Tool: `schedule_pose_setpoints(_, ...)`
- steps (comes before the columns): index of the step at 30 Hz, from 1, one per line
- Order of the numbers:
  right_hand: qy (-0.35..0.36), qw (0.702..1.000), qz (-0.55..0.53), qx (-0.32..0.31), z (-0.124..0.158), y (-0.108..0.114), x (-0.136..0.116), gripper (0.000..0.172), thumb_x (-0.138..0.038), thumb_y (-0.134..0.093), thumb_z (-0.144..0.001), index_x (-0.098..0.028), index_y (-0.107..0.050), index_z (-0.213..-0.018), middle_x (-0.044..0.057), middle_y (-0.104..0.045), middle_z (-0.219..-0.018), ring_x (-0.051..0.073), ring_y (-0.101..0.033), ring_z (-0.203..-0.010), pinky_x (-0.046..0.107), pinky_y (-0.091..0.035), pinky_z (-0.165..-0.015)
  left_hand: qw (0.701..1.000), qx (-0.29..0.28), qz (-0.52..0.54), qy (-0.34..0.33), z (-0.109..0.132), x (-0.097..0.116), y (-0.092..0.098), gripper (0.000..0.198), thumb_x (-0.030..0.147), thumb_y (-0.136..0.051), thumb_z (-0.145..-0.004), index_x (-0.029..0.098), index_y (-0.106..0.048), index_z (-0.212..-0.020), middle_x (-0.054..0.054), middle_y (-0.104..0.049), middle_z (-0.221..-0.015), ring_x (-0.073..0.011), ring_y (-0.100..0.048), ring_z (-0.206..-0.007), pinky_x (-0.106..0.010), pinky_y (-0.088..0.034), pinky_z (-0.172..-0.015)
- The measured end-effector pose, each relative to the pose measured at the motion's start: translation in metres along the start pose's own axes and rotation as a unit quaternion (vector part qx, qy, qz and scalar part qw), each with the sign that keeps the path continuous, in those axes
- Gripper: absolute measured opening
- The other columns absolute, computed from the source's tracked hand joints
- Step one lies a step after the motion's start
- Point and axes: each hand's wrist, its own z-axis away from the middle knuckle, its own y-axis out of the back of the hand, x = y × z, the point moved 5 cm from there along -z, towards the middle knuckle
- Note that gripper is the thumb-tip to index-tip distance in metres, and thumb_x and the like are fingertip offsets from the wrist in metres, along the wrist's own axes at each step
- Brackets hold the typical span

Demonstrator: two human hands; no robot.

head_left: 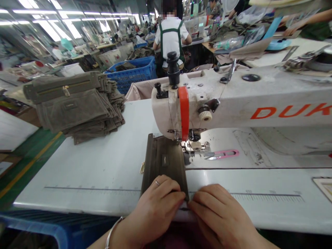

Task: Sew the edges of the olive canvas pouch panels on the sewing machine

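Observation:
A dark olive fabric pouch panel [169, 173] with a small label and a gold zip pull lies on the white sewing table [114, 162]. Its far right edge runs under the presser foot of the sewing machine [166, 114]. My left hand [160, 204], wearing a ring and a bangle, rests over the panel's near end, fingers closed on its near right corner. Against that same corner my right hand [218, 211] pinches with bent fingers, thumb partly hidden. Pink thread snips [224, 154] lie on the machine bed, right of the needle area.
A stack of similar olive pouch panels [75, 107] stands at the table's left. Behind it is a blue crate [137, 71]. A person in a white shirt [171, 38] works further back. Another blue crate [38, 228] sits below the table's front edge.

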Motion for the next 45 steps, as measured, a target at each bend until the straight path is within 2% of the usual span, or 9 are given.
schedule_pose_setpoints(4,-0.003,1.0,-0.018,0.002,-0.001,0.001,0.0,0.017,-0.011,-0.048,-0.089,-0.018,-0.063,-0.091,0.005,-0.063,-0.081,0.019,-0.055,-0.08,0.034,-0.047,-0.073,1.0,0.02,0.006,-0.013,0.005,-0.003,-0.001,0.022,0.007,-0.048,-0.093,0.017,-0.062,-0.106,-0.006,-0.06,-0.095,-0.0176,-0.052,-0.087,-0.033,-0.048,-0.082)
schedule_pose_setpoints(7,0.001,1.0,-0.027,-0.005,-0.002,0.001,0.001,0.018,-0.011,-0.047,-0.09,-0.018,-0.063,-0.093,0.005,-0.063,-0.082,0.02,-0.054,-0.08,0.035,-0.046,-0.074,0.999,-0.006,-0.011,-0.032,0.006,-0.002,-0.004,0.023,0.005,-0.045,-0.093,0.015,-0.06,-0.108,-0.007,-0.061,-0.098,-0.0189,-0.051,-0.089,-0.035,-0.047,-0.085)
schedule_pose_setpoints(13,-0.004,0.998,-0.054,-0.01,0.0,0.002,0.004,0.018,-0.01,-0.049,-0.088,-0.016,-0.064,-0.097,0.006,-0.063,-0.088,0.02,-0.053,-0.084,0.035,-0.047,-0.075,0.999,-0.027,0.02,-0.004,0.0,0.0,-0.002,0.02,0.005,-0.045,-0.093,0.015,-0.061,-0.101,-0.007,-0.058,-0.099,-0.0192,-0.048,-0.092,-0.036,-0.044,-0.088)
schedule_pose_setpoints(19,0.005,0.997,-0.082,-0.008,0.004,0.005,0.005,0.031,-0.005,-0.049,-0.087,-0.015,-0.062,-0.113,0.007,-0.063,-0.098,0.02,-0.051,-0.089,0.033,-0.049,-0.079,0.999,-0.037,0.038,0.01,-0.004,-0.001,-0.002,0.019,0.007,-0.044,-0.095,0.015,-0.062,-0.099,-0.006,-0.059,-0.097,-0.0176,-0.048,-0.09,-0.035,-0.043,-0.089)
schedule_pose_setpoints(27,0.014,1.0,-0.002,0.002,0.0,0.0,0.004,0.026,-0.014,-0.042,-0.095,-0.016,-0.066,-0.103,0.006,-0.066,-0.088,0.021,-0.055,-0.082,0.034,-0.049,-0.073,0.999,-0.031,0.018,-0.024,-0.005,0.003,0.0,0.019,0.005,-0.044,-0.094,0.015,-0.061,-0.099,-0.005,-0.06,-0.094,-0.0174,-0.051,-0.087,-0.034,-0.044,-0.085)
schedule_pose_setpoints(33,0.087,0.994,0.06,0.03,-0.001,-0.002,0.004,0.032,-0.021,-0.036,-0.101,-0.018,-0.068,-0.101,0.004,-0.071,-0.104,0.018,-0.06,-0.097,0.031,-0.048,-0.081,0.996,-0.053,-0.03,-0.068,-0.002,0.005,0.001,0.018,0.006,-0.045,-0.093,0.012,-0.059,-0.102,-0.007,-0.06,-0.097,-0.0193,-0.051,-0.091,-0.034,-0.045,-0.085)
schedule_pose_setpoints(37,0.08,0.994,0.059,0.043,-0.004,-0.002,0.008,0.029,-0.025,-0.039,-0.101,-0.018,-0.067,-0.1,0.0,-0.072,-0.104,0.015,-0.062,-0.095,0.029,-0.047,-0.083,0.993,-0.061,-0.053,-0.081,-0.005,0.003,0.003,0.017,0.006,-0.046,-0.093,0.014,-0.059,-0.099,-0.006,-0.061,-0.092,-0.0183,-0.053,-0.087,-0.033,-0.045,-0.083)
schedule_pose_setpoints(41,0.087,0.993,0.072,0.021,-0.009,-0.001,0.009,0.027,-0.024,-0.04,-0.101,-0.017,-0.066,-0.105,0.002,-0.072,-0.104,0.017,-0.062,-0.09,0.03,-0.049,-0.078,0.994,-0.062,-0.047,-0.079,-0.011,-0.004,0.004,0.015,0.007,-0.046,-0.094,0.014,-0.059,-0.099,-0.005,-0.061,-0.093,-0.0169,-0.054,-0.088,-0.032,-0.045,-0.085)
schedule_pose_setpoints(45,0.06,0.997,0.048,-0.008,-0.015,-0.002,0.015,0.022,-0.017,-0.047,-0.095,-0.017,-0.064,-0.109,0.004,-0.07,-0.107,0.019,-0.061,-0.09,0.033,-0.05,-0.077,0.993,-0.042,-0.047,-0.102,-0.018,-0.014,0.007,0.016,0.007,-0.045,-0.094,0.013,-0.059,-0.099,-0.004,-0.062,-0.094,-0.0153,-0.055,-0.089,-0.03,-0.046,-0.088)
